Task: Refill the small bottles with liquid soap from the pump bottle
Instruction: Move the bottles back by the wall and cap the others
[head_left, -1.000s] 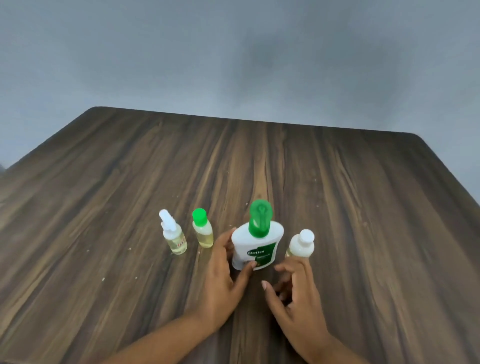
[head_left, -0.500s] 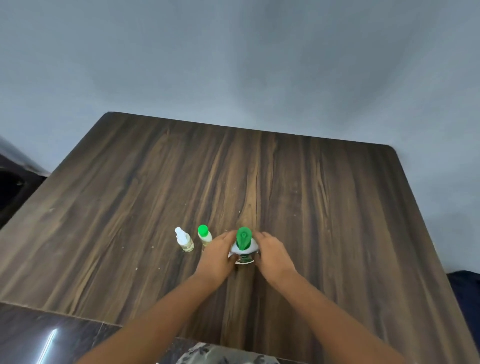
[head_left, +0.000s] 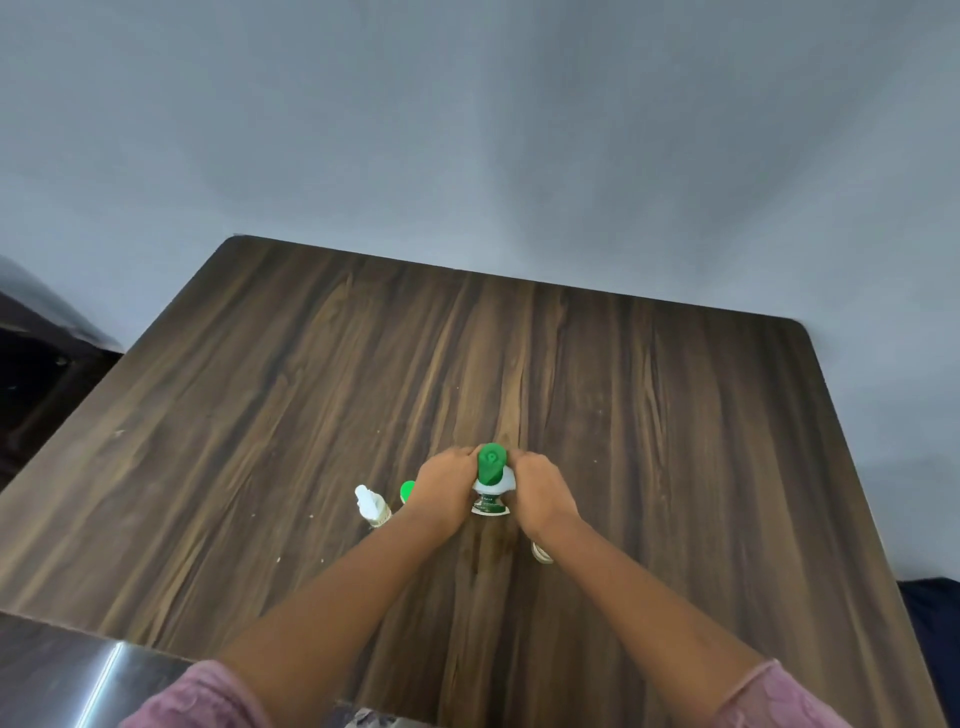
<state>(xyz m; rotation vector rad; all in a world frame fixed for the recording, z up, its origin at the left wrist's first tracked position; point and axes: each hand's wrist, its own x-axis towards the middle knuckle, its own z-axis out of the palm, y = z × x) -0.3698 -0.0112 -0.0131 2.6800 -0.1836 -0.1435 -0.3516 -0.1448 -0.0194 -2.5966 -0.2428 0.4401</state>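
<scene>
Pump bottle upright on counter; left hand and right hand grip its sides, fingers wrapped round, likely steadying it.

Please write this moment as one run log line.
left hand: grips pump bottle | right hand: grips pump bottle | pump bottle: upright | white-capped bottle: untouched

On the table, the pump bottle stands clasped between the left hand and the right hand, with a spray-top bottle and a capped bottle, 2 in a row, to its left and a 3rd small bottle under the right forearm.
</scene>
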